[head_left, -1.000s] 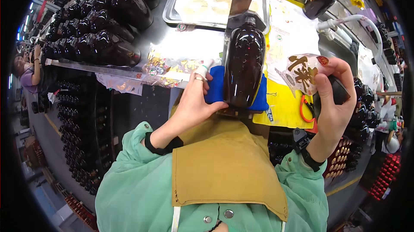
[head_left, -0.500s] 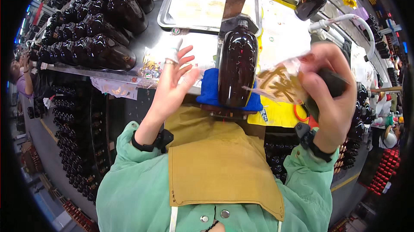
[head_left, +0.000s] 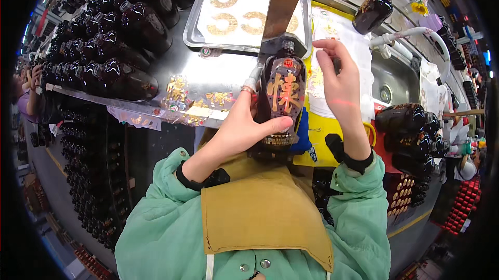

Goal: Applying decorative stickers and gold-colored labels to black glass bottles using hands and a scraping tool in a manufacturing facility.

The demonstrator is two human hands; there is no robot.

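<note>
A dark glossy bottle (head_left: 284, 100) stands in front of me, tilted away, with a gold character and a red mark on its front. My left hand (head_left: 248, 126) is closed round its left side, thumb across the lower front; one finger wears a white cover. To the bottle's right, my right hand (head_left: 339, 74) hovers apart from it, fingers curled. A small dark object shows between its thumb and fingers, mostly hidden. Blue cloth (head_left: 302, 132) lies by the bottle's base. Behind its neck rises a brown upright bar (head_left: 283, 4).
Many dark bottles (head_left: 143, 25) crowd the left. A metal tray (head_left: 192, 33) with gold C-shaped pieces lies at the back. Gold film scraps (head_left: 179, 93) litter the table's front edge. At right are a sink (head_left: 382, 74), a white faucet (head_left: 442, 46) and a single bottle (head_left: 372, 14).
The gold-lettered film has left my right hand, and gold lettering now shows on the bottle. My open left hand has closed on the bottle. My right hand has moved left.
</note>
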